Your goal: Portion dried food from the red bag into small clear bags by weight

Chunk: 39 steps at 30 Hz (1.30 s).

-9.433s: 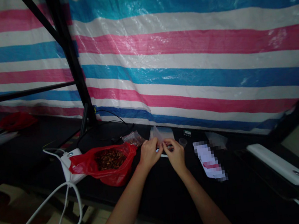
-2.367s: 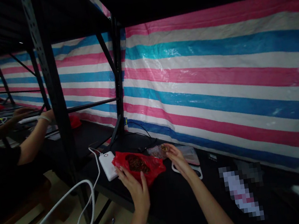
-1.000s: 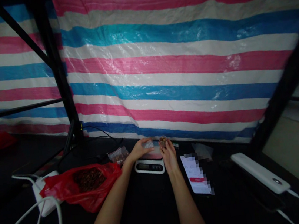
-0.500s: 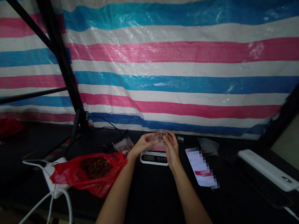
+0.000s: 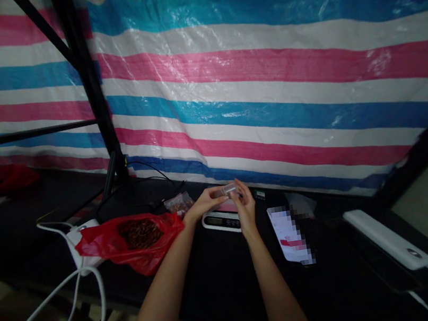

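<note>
"Where's the clear cup (image 5: 231, 188)?"
"Tilted above the white scale (image 5: 222, 223), gripped by the right hand (image 5: 246, 200)."
"And the left hand (image 5: 206, 202)?"
"Pinching clear plastic (image 5: 219, 194) beside it; the red bag (image 5: 142, 259) lies open on the surface (image 5: 215, 278), further left."

The right hand (image 5: 246, 201) is holding a small clear cup (image 5: 231, 187) tilted, and the left hand (image 5: 206, 201) is holding clear plastic (image 5: 219, 194) beside it. At six o'clock from them, a white scale (image 5: 217, 222) is lying. Near nine, a red bag (image 5: 149, 264) is containing brown pieces (image 5: 139, 233); at four, a phone (image 5: 284, 230) is glowing.
</note>
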Tool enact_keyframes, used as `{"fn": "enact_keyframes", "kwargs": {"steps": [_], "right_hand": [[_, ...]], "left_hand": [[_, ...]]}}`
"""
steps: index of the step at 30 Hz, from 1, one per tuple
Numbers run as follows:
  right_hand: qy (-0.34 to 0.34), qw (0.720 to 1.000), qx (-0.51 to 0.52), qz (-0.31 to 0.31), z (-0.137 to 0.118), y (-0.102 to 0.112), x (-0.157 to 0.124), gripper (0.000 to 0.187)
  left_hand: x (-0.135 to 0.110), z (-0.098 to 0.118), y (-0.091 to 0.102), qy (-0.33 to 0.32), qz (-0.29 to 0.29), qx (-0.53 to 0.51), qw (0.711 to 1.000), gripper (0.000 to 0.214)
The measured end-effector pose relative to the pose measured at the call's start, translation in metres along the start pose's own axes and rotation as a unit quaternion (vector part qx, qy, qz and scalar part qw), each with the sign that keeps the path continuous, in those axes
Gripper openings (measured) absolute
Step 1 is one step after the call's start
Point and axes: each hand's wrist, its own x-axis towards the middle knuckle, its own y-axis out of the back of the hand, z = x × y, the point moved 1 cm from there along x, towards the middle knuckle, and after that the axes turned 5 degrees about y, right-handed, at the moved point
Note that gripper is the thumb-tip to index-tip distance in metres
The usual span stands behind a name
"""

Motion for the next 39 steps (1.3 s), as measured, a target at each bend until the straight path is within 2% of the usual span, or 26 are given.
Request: {"fn": "enact_keyframes", "kwargs": {"steps": [3,7,12,15,20,22,24,26,28,30,32,33,35,37,39], "right_hand": [[0.013,1.000,0.006,0.022,0.001,0.004,0.002,0.044],[0.020,0.995,0.039,0.086,0.008,0.014,0.007,0.048],[-0.005,0.988,0.072,0.133,0.019,0.024,0.011,0.046],[-0.020,0.983,0.104,0.150,0.022,0.026,0.011,0.042],[-0.054,0.977,0.138,0.156,0.023,0.026,0.012,0.038],[-0.060,0.975,0.147,0.154,0.023,0.026,0.012,0.039],[-0.062,0.975,0.150,0.150,0.024,0.026,0.011,0.039],[-0.065,0.977,0.143,0.142,0.025,0.026,0.011,0.039],[-0.072,0.979,0.129,0.138,0.026,0.026,0.010,0.037],[-0.082,0.982,0.114,0.126,0.025,0.024,0.008,0.034],[-0.086,0.985,0.109,0.101,0.023,0.020,0.007,0.031],[-0.084,0.987,0.111,0.084,0.021,0.017,0.005,0.030],[-0.074,0.988,0.121,0.052,0.016,0.011,0.003,0.029],[-0.063,0.989,0.129,0.025,0.010,0.005,0.001,0.029],[-0.052,0.990,0.133,0.004,0.004,0.002,-0.002,0.033]], "left_hand": [[0.000,0.000,0.001,0.000,0.003,-0.007,1.000,0.056],[0.003,0.001,0.003,-0.012,0.012,-0.005,1.000,0.054],[0.023,0.000,0.008,-0.041,0.082,0.098,0.991,0.054],[0.040,-0.006,0.007,-0.048,0.099,0.196,0.975,0.053],[0.052,-0.021,0.000,-0.038,0.053,0.358,0.931,0.053],[0.051,-0.022,-0.002,-0.038,0.063,0.401,0.913,0.063],[0.045,-0.017,-0.005,-0.048,0.098,0.415,0.903,0.073],[0.028,-0.003,-0.009,-0.074,0.134,0.394,0.906,0.070],[-0.003,0.016,-0.015,-0.104,0.152,0.345,0.920,0.055],[-0.049,0.035,-0.023,-0.114,0.131,0.280,0.944,0.041],[-0.102,0.047,-0.030,-0.083,0.090,0.198,0.972,0.033],[-0.129,0.049,-0.032,-0.052,0.074,0.164,0.982,0.029],[-0.178,0.047,-0.030,0.001,0.100,0.115,0.988,0.025],[-0.218,0.038,-0.020,0.045,0.159,0.077,0.983,0.024],[-0.248,0.028,-0.002,0.072,0.229,0.051,0.969,0.025]]}}
